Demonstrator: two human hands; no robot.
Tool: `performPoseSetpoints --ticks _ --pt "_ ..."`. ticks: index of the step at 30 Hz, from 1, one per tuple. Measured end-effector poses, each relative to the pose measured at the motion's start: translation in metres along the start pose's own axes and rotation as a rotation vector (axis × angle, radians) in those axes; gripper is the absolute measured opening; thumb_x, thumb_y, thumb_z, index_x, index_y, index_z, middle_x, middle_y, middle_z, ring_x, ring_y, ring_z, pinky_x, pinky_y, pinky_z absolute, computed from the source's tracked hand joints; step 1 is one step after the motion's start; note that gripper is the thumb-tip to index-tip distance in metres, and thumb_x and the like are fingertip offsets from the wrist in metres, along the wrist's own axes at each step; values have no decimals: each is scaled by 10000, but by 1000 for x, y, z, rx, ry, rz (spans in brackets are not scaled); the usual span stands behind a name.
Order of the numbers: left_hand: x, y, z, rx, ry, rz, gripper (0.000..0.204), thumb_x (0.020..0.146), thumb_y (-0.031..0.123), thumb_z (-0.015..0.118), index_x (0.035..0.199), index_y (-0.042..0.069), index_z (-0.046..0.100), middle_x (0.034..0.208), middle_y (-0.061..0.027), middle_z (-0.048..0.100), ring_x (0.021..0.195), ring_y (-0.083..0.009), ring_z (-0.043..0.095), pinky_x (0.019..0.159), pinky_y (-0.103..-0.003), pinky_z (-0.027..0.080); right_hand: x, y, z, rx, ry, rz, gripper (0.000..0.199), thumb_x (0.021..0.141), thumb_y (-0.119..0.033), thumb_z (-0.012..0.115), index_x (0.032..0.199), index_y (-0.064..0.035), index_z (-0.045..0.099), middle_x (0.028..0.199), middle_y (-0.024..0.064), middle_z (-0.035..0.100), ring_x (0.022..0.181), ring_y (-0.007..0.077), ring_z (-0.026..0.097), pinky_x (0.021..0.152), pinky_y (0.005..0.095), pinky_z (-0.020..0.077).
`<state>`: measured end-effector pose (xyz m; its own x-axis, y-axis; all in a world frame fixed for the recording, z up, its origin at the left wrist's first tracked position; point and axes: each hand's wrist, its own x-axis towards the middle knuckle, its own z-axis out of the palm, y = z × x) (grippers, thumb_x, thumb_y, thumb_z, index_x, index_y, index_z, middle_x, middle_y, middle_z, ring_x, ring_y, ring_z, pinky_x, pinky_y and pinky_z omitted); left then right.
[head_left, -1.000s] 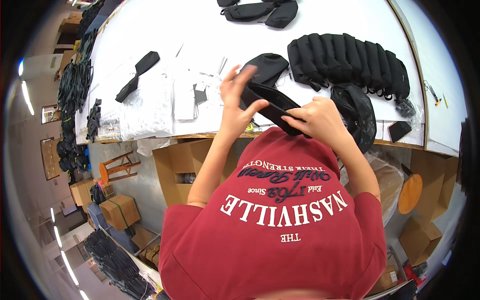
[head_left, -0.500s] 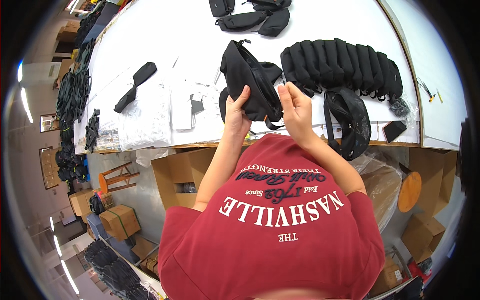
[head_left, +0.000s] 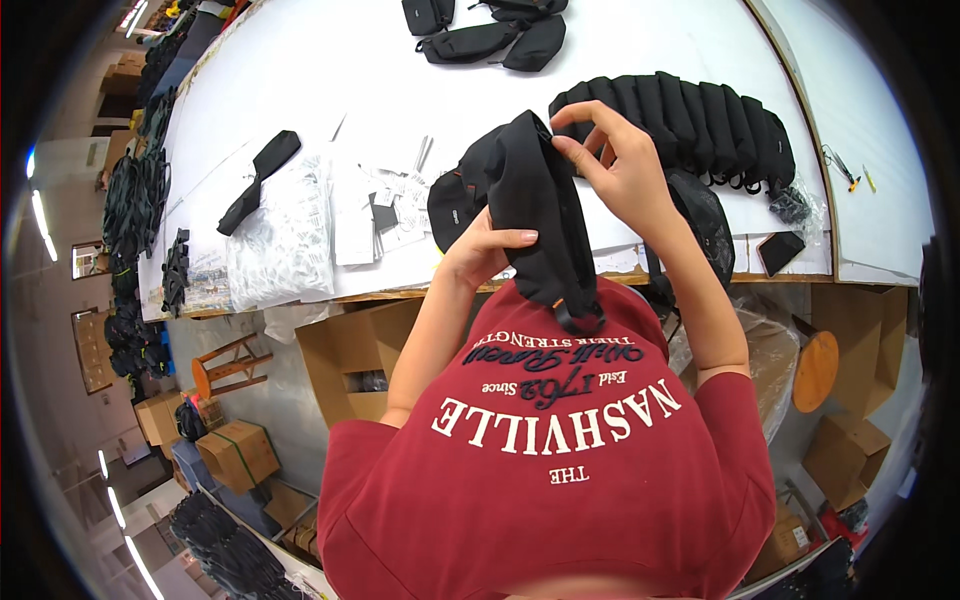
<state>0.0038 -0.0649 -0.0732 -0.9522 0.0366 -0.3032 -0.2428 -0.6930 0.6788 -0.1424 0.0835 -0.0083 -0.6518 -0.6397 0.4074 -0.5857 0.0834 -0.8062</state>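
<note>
**Bag's off the table now, hanging in both hands**

So the big change: the black bag [head_left: 535, 215] is lifted clear of the white table [head_left: 300, 90] now. Half a second ago it sat lower, up against the other stuff on the tabletop with both hands bunched on it; a second ago it was lying nearly flat there. Now it hangs long and narrow in front of the red shirt [head_left: 550, 470], strap end dangling down by the chest. My guess is it's being turned over and looked at rather than packed, since nothing else is being reached for.

Going big to small around it:

- The table takes up the whole top half, with cardboard boxes [head_left: 350, 350] on the floor under its near edge.
- A long row of black bags [head_left: 690, 115] stands stacked on edge just behind the right hand, and a few loose ones [head_left: 490, 30] lie at the far edge.
- Clear plastic sleeves [head_left: 280, 240] are heaped at the left, with a black strap piece [head_left: 258, 180] lying beside them.

Hands: the right hand [head_left: 625, 170] has moved up to the top of the bag, thumb and fingertips pinched shut on its upper edge, other fingers loosely curled. The left hand [head_left: 480, 255] is lower, fingers wrapped around the bag's side, thumb flat across the fabric.
</note>
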Motion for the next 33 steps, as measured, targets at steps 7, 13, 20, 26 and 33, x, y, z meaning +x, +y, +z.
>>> performPoseSetpoints --ticks 7,13,20,26,33 --pt "9 -5 6 -158 177 84 465 826 194 691 1220 26 510 1105 -81 605 998 -176 597 885 -317 483 -8 -2 3 -14 -122 79 189 840 -194 642 1008 -115 607 746 33 635 540 147 526 533 268 432" --pt "10 -5 12 -7 267 201 345 857 198 659 1140 24 567 1034 -72 639 911 -157 627 805 -288 513 -5 -5 0 -152 -135 2 155 827 -187 654 955 -111 612 714 26 614 536 151 528 521 266 430" --pt "15 -10 12 -110 226 191 325 862 183 645 1131 14 575 1022 -70 647 862 -140 644 757 -262 523 -6 -6 1 -210 35 -227 84 798 -138 668 855 -86 636 754 26 629 586 203 587 532 274 451" --pt "21 3 -11 69 69 -5 422 825 233 672 1174 30 551 1063 -68 632 912 -137 630 752 -262 520 -8 -3 -8 -130 -3 -43 56 819 -134 640 853 -90 641 687 36 614 535 160 561 517 264 437" --pt "59 47 -4 394 -122 161 289 897 336 584 1033 81 601 968 14 609 808 -70 586 681 -187 471 -6 -8 -6 -170 -89 -59 62 815 -137 639 843 -82 632 687 44 611 550 170 562 545 290 443"
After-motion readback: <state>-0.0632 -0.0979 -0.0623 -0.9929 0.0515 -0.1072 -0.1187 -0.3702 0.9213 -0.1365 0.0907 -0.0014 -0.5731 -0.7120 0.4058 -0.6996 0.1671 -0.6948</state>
